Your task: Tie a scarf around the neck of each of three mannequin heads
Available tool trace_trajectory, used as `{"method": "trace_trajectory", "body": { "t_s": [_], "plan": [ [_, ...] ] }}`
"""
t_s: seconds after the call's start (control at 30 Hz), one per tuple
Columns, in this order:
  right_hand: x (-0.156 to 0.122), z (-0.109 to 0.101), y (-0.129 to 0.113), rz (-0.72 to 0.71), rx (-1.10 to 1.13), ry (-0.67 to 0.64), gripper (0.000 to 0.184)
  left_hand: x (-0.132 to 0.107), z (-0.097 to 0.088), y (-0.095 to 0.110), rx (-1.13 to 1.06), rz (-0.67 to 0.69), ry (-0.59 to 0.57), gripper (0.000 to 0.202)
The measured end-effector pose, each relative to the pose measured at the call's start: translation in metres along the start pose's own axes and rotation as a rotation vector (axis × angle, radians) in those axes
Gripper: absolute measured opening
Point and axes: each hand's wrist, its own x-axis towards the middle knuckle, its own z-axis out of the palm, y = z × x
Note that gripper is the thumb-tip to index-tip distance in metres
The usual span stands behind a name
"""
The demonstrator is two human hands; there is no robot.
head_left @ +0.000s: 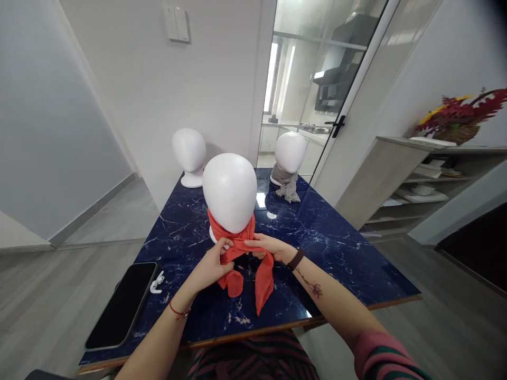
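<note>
A white foam mannequin head (pixel 230 190) stands upright near the middle of the table, with an orange-red scarf (pixel 264 279) wrapped round its neck. At the front of the neck the scarf crosses over itself, and its two ends hang down towards the tabletop. My left hand (pixel 216 264) pinches the scarf on the left of the crossing. From the right, my right hand (pixel 269 247) grips the scarf with thumb on top; some of its fingers are hidden behind the cloth.
The blue marbled table (pixel 325 253) bears a phone (pixel 122 306) and white earbuds (pixel 157 283) at left. Behind stand a bare foam head (pixel 189 150) and another foam head (pixel 291 151) wearing a grey scarf (pixel 288 186). A shelf (pixel 412 184) is at right, beyond the table.
</note>
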Motion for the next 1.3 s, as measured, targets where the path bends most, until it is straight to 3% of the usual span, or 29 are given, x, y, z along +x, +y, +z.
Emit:
{"method": "trace_trajectory", "body": {
  "t_s": [0.17,0.23,0.33,0.43,0.63,0.73,0.83,0.9,1.13,1.3],
  "plan": [
    [0.006,-0.001,0.005,-0.015,0.053,0.108,0.035,-0.003,-0.004,0.016,-0.417,-0.113,-0.138,0.032],
    [0.010,-0.004,0.008,0.002,0.062,0.105,0.034,-0.001,-0.006,0.018,-0.633,-0.141,-0.042,0.030],
    [0.013,-0.008,0.012,0.004,0.090,0.069,0.033,0.003,-0.007,0.014,-0.763,-0.045,0.257,0.031],
    [0.014,-0.009,0.013,-0.016,0.131,0.045,0.034,0.004,-0.008,0.009,-0.631,0.127,0.373,0.031],
    [0.013,-0.007,0.013,0.002,0.166,0.073,0.026,-0.003,0.002,0.004,-0.547,0.302,0.196,0.050],
    [0.016,-0.008,0.016,0.014,0.154,0.111,0.022,-0.005,0.008,-0.002,-0.164,0.368,0.144,0.065],
    [0.017,-0.009,0.018,0.013,0.139,0.133,0.021,-0.003,0.012,-0.009,0.253,0.452,0.150,0.063],
    [0.017,-0.009,0.018,0.015,0.137,0.131,0.023,-0.001,0.013,-0.013,0.392,0.510,0.154,0.059],
    [0.016,-0.010,0.020,-0.007,0.147,0.133,0.027,0.005,0.021,-0.021,0.569,0.510,0.058,0.074],
    [0.015,-0.009,0.017,-0.002,0.134,0.144,0.023,0.011,0.028,-0.030,0.757,0.506,0.197,0.074]
  ]
}}
